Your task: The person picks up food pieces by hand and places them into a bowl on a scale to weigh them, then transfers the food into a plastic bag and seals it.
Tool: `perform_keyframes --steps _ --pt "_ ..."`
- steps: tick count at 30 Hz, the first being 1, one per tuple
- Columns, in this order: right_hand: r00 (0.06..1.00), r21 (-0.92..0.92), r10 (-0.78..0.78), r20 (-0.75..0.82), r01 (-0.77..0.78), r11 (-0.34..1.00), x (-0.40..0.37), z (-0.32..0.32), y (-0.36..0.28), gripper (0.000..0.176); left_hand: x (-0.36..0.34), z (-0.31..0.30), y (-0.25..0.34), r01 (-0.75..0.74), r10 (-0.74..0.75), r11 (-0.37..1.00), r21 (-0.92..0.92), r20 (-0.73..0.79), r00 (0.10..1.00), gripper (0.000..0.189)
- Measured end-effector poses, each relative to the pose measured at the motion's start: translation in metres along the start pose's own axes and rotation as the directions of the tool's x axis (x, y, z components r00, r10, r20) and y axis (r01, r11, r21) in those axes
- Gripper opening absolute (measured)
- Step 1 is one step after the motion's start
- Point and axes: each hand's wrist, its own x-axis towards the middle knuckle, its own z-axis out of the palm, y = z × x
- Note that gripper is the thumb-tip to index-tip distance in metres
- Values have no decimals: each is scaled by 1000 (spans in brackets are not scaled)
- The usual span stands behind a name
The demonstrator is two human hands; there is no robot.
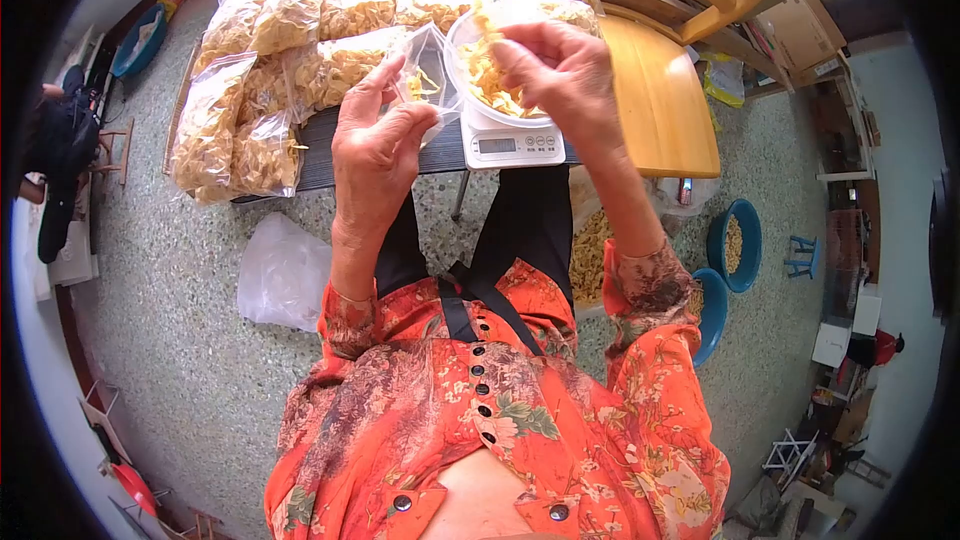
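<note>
My left hand (378, 130) pinches the edge of a clear plastic bag (432, 75), which is held open with a few pale dried strips inside. Over a round white tub (455, 65) of dried strips (487, 80), my right hand (560, 65) has its fingers closed on some of the strips. The tub rests on a white kitchen scale (512, 144) with a small display, at the table's front edge. The bag's mouth is just left of the tub.
Filled clear bags (330, 70) are stacked on the dark table (318, 145). A wooden chair (650, 90) stands at the right. Blue basins (738, 245) and a white plastic bag (283, 270) are on the floor. Part of another person (62, 150) shows at far left.
</note>
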Motion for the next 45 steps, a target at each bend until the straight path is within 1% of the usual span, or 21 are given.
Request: perform_keyframes --steps 1,3,4,7,11,13,14,15,17,18,20,21,23,27,28,30,31,33,34,41,45 --pt "992 -154 -125 2 123 980 -1 10 2 26 0 0 1 -5 5 1000 -4 -6 1000 17" --pt "969 -300 -246 19 240 923 -2 29 1 26 -1 0 2 1 -1 1000 6 -6 1000 16" --pt "978 -316 -206 26 204 927 -4 36 -2 27 -2 1 2 5 -5 1000 -1 -34 999 16" --pt "961 -442 -263 85 273 854 -3 45 2 27 -2 -2 1 30 -30 1000 -5 -53 998 17" --pt "931 -459 -320 176 365 810 -1 39 5 15 -1 -5 2 10 -10 1000 18 -47 999 18" --pt "787 -204 -584 197 616 761 4 30 11 7 0 -6 0 19 -24 998 -54 -89 996 18" --pt "867 -117 -493 67 498 860 1 21 9 7 1 -7 -1 27 -43 992 -122 -134 990 19" --pt "940 -237 -338 -50 317 918 -2 4 5 10 2 -12 -1 19 -33 996 -86 -154 988 19" --pt "952 -168 -203 -231 166 972 3 -22 8 13 2 -19 -3 22 -31 998 -51 -197 980 17" --pt "951 -170 -202 -235 164 972 4 -36 13 13 0 -20 -4 20 -30 998 -55 -194 981 17" --pt "969 -496 -224 -105 144 856 4 -58 30 14 -2 -20 -7 80 -86 996 -43 -155 984 16" --pt "969 -499 -223 -108 141 855 3 -63 39 14 -2 -18 -7 79 -86 996 -48 -153 985 16" --pt "972 -599 -230 54 216 771 0 -65 47 16 -2 -15 -6 73 -78 996 -42 -144 987 16" --pt "960 -654 -236 150 275 705 -2 -58 54 24 0 -9 -2 36 -38 999 -20 -131 991 15" --pt "961 -651 -236 146 273 708 -2 -54 58 24 0 -8 -1 37 -40 999 -27 -123 992 16" --pt "937 -765 -324 134 305 567 2 -44 66 27 0 -6 1 37 -40 999 -33 -114 993 16" --pt "937 -764 -324 132 305 569 3 -39 66 27 0 -5 3 33 -36 999 -28 -103 994 16" --pt "971 -880 -221 90 182 439 4 -28 64 34 0 -3 4 31 -33 999 -22 -89 996 17" --pt "967 -888 -238 90 186 420 5 -25 67 36 -1 -2 4 25 -26 1000 -14 -80 996 17" --pt "969 -878 -208 133 213 428 9 -23 68 26 -1 -2 4 -7 9 999 37 -46 999 17" --pt "915 -732 -393 97 333 595 10 -36 66 14 -1 -3 2 -4 6 999 42 -48 999 17"
